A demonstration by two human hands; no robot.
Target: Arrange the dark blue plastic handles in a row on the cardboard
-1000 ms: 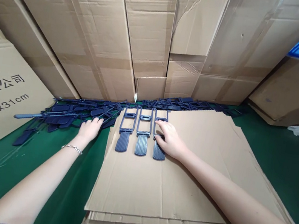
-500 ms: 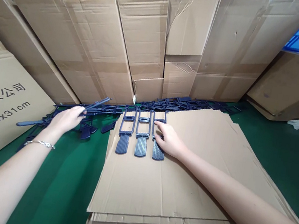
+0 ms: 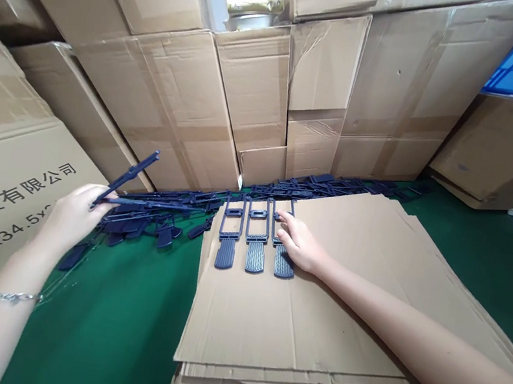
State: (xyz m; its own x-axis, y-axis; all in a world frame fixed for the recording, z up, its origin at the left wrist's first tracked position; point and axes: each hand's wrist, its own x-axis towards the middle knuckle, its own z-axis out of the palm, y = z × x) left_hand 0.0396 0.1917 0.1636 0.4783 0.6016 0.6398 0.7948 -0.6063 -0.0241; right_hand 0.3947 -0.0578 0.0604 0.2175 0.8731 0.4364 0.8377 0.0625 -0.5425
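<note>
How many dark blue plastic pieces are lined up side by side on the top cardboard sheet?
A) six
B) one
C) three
C: three dark blue plastic pieces lie in a row on the cardboard sheet, the right hand resting on the rightmost.

I see the left hand [image 3: 68,216] lifting a blue plastic part [image 3: 127,178]; the right hand [image 3: 299,246] presses a third part [image 3: 282,249] on cardboard [image 3: 314,319].

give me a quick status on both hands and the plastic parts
Left hand shut on a lifted dark plastic part. Right hand flat on the third part on cardboard sheet. Nothing in the way.
</note>
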